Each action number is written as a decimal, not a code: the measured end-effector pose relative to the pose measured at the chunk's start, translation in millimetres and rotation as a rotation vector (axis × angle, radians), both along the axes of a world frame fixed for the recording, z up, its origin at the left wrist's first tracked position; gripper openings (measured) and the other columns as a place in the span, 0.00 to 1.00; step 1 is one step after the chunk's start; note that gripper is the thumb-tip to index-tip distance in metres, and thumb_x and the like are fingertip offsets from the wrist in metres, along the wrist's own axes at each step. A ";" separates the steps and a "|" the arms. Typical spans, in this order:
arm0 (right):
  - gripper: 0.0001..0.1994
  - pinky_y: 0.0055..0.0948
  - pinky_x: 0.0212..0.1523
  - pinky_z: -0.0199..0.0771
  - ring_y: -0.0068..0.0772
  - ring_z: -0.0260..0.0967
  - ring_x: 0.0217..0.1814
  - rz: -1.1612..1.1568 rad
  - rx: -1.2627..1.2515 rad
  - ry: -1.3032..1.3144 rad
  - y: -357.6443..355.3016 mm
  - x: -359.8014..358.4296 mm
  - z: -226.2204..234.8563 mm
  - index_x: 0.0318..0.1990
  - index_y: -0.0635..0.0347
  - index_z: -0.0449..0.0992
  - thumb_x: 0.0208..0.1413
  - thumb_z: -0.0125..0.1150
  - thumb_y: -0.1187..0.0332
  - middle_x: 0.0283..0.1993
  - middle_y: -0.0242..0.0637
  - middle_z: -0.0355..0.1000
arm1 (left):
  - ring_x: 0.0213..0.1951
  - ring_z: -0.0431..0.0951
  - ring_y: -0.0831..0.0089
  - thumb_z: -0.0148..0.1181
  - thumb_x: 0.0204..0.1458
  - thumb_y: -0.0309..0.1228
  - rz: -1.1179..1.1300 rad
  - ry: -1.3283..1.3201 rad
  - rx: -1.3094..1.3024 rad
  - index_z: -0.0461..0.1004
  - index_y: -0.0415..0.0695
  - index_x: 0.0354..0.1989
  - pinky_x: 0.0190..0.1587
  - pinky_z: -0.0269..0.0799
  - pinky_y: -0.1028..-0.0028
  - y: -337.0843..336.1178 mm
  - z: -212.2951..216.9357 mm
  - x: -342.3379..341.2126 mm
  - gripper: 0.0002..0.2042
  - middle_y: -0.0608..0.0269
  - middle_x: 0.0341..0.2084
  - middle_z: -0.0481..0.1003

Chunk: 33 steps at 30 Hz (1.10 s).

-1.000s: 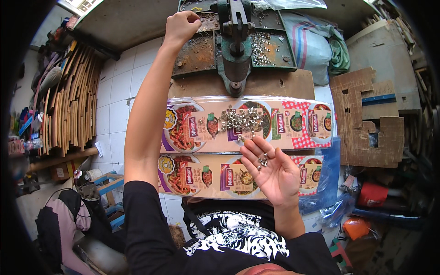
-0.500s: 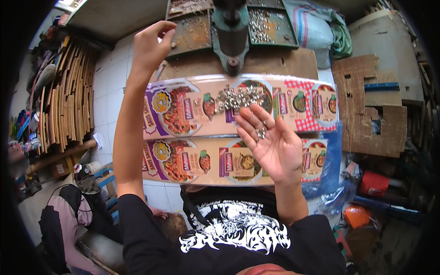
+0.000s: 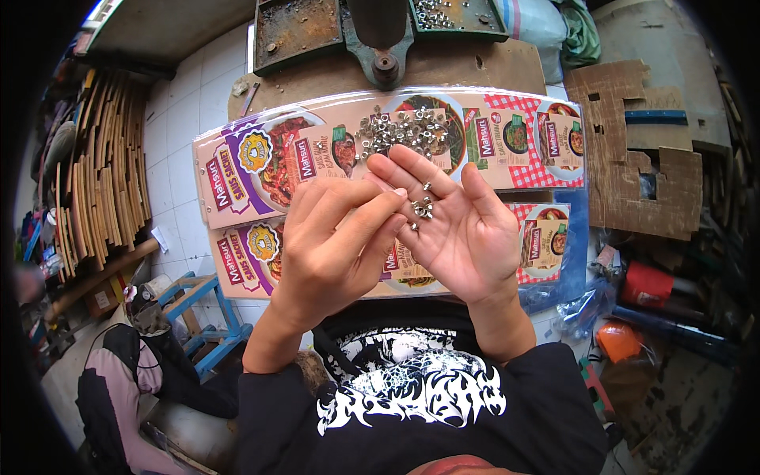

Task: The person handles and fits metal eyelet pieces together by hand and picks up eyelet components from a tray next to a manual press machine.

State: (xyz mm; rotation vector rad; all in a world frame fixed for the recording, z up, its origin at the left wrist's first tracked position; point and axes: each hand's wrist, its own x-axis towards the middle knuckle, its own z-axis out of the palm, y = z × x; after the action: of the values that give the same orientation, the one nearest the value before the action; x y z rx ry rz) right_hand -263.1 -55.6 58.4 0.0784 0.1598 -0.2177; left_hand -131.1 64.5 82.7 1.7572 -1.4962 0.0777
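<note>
My right hand lies palm up over the printed packaging sheets, with a few small metal eyelets resting on its palm. My left hand is beside it, thumb and fingertips pinched together at those eyelets. A loose pile of eyelets sits on the upper sheet just beyond my fingertips. Both forearms wear black sleeves.
A dark metal press stands behind the sheets, between a rusty tray and a tray of eyelets. Cut cardboard lies at the right, curved wooden strips at the left, a blue stool below.
My left hand has come down from the rusty tray by the press to my right palm. The view has tilted down, so the press sits higher in the picture.
</note>
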 end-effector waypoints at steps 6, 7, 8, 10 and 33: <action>0.35 0.37 0.73 0.54 0.40 0.54 0.75 0.005 -0.102 0.124 7.8 1.7 10.5 0.73 0.70 0.50 0.72 0.32 0.46 0.75 0.52 0.52 | 0.33 0.76 0.65 0.71 0.42 0.22 -0.001 -0.097 0.031 0.82 0.42 0.38 0.36 0.70 0.67 2.8 -4.7 -6.2 0.13 0.62 0.33 0.77; 0.35 0.37 0.73 0.54 0.40 0.54 0.75 0.004 -0.101 0.125 8.5 2.1 10.9 0.73 0.70 0.50 0.72 0.32 0.46 0.75 0.52 0.52 | 0.33 0.76 0.65 0.71 0.42 0.22 -0.002 -0.095 0.032 0.82 0.42 0.38 0.36 0.70 0.67 3.4 -5.3 -6.1 0.13 0.62 0.33 0.77; 0.36 0.37 0.73 0.54 0.40 0.54 0.75 0.002 -0.102 0.125 9.3 2.4 11.1 0.73 0.70 0.50 0.72 0.32 0.45 0.75 0.52 0.52 | 0.33 0.76 0.65 0.71 0.42 0.22 0.000 -0.109 0.033 0.82 0.42 0.38 0.36 0.70 0.67 4.3 -6.1 -5.8 0.12 0.62 0.34 0.77; 0.36 0.37 0.74 0.54 0.40 0.53 0.75 0.002 -0.102 0.126 10.4 3.3 11.2 0.72 0.70 0.50 0.72 0.32 0.45 0.75 0.52 0.52 | 0.33 0.76 0.66 0.70 0.42 0.22 0.002 -0.123 0.036 0.82 0.42 0.38 0.36 0.69 0.67 5.8 -8.4 -5.7 0.12 0.62 0.34 0.77; 0.39 0.42 0.76 0.47 0.47 0.42 0.80 -0.109 -0.026 0.088 21.1 5.3 16.2 0.73 0.71 0.48 0.70 0.30 0.42 0.76 0.55 0.49 | 0.34 0.77 0.63 0.71 0.45 0.22 0.015 0.028 -0.095 0.80 0.42 0.36 0.37 0.74 0.68 23.3 -25.4 -21.5 0.09 0.58 0.36 0.78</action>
State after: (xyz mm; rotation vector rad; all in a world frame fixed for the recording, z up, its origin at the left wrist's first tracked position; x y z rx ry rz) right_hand -257.9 -34.5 74.7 0.0517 0.2402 -0.3318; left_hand -152.6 87.8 57.3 1.6876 -1.4360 0.1298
